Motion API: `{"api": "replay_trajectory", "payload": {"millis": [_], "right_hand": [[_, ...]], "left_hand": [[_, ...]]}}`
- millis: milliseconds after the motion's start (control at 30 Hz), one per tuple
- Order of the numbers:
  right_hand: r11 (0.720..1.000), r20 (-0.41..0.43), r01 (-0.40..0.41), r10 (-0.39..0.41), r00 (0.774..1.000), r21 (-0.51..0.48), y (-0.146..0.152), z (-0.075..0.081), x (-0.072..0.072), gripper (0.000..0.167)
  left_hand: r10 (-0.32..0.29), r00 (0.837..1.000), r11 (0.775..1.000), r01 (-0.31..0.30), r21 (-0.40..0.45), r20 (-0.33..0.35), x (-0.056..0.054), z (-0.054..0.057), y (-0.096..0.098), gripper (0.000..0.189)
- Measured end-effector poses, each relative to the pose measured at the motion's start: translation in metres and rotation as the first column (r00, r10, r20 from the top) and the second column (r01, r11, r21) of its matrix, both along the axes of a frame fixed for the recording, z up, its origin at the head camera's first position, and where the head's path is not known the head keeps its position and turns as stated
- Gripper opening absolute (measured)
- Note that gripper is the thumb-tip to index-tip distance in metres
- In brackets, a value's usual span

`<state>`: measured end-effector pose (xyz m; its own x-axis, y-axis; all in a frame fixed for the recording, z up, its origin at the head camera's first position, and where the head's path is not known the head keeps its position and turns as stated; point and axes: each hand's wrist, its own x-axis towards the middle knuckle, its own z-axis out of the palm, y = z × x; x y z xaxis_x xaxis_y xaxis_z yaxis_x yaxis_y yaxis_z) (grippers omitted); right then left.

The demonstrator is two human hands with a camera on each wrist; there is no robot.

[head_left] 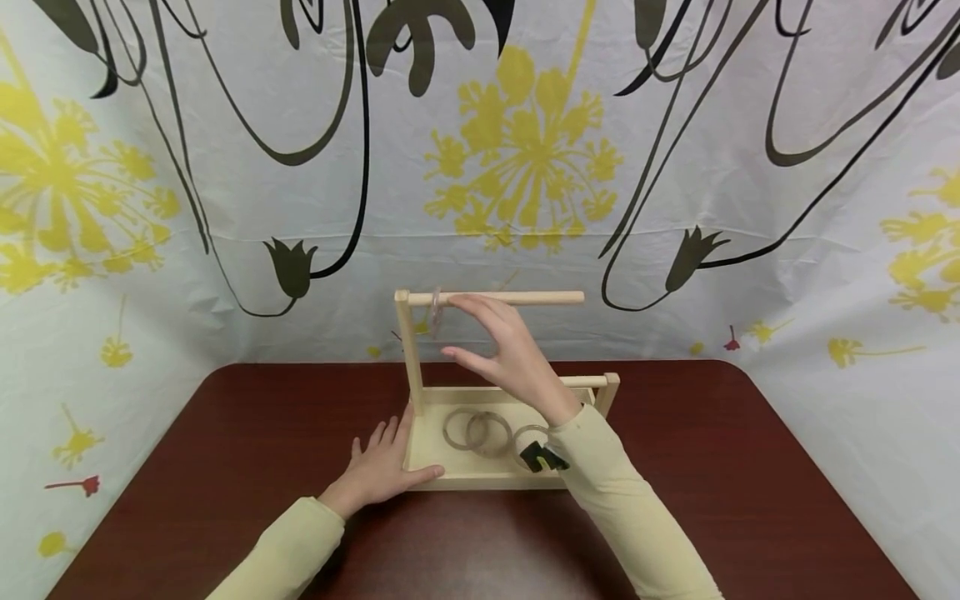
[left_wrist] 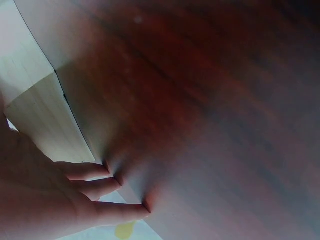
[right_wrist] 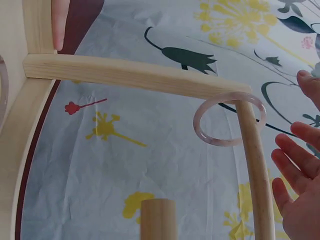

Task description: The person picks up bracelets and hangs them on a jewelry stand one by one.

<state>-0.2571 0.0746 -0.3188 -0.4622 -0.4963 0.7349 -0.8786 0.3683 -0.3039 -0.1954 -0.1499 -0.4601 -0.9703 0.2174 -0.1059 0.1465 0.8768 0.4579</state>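
A wooden bangle stand has a tray base (head_left: 491, 482), a tall post (head_left: 409, 354) at the left and a long upper rod (head_left: 536, 297). One pale translucent bangle (right_wrist: 202, 120) hangs round that rod, close against the post. Just right of this bangle is my right hand (head_left: 513, 354), thumb and fingers apart, gripping nothing; in the right wrist view its fingers stand clear of the bangle. My left hand (head_left: 382, 462) rests at the tray's left end, fingers spread and thumb along the front edge. Inside the tray lie a bangle (head_left: 447, 433), an overlapping bangle (head_left: 510, 435) and another bangle (head_left: 531, 428), partly hidden.
A shorter rod (head_left: 585, 382) on a low post (head_left: 609, 393) stands at the tray's right end, partly behind my right arm. The stand sits on a dark red table (head_left: 285, 425). Behind rises a patterned cloth (head_left: 480, 200). A dark strap device (head_left: 543, 457) is on my right wrist.
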Motion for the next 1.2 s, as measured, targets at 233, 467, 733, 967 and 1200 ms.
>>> {"api": "replay_trajectory", "payload": {"millis": [233, 467, 733, 967, 1200], "right_hand": [[1.0, 0.049, -0.028, 0.029, 0.998, -0.01, 0.007, -0.017, 0.012, 0.06], [0.999, 0.088, -0.042, 0.041, 0.995, 0.007, 0.008, -0.036, 0.021, 0.058], [0.997, 0.133, -0.075, 0.072, 0.988, 0.017, 0.007, -0.052, 0.032, 0.059], [0.994, 0.233, -0.102, 0.092, 0.968, 0.03, 0.006, -0.07, 0.039, 0.056], [0.993, 0.259, -0.097, 0.077, 0.963, 0.063, 0.006, -0.086, 0.04, 0.056]], "left_hand": [[-0.004, 1.0, 1.0, 0.004, -0.001, -0.013, -0.001, 0.001, 0.0, 0.113], [-0.003, 1.0, 1.0, 0.003, -0.015, -0.023, -0.001, 0.0, 0.0, 0.113], [-0.002, 1.0, 1.0, 0.002, -0.031, -0.027, 0.0, 0.0, 0.001, 0.113], [-0.003, 1.0, 0.999, 0.002, -0.032, -0.028, 0.001, 0.001, 0.002, 0.113], [0.0, 1.0, 1.0, 0.0, -0.015, -0.015, 0.001, 0.003, 0.002, 0.113]]}}
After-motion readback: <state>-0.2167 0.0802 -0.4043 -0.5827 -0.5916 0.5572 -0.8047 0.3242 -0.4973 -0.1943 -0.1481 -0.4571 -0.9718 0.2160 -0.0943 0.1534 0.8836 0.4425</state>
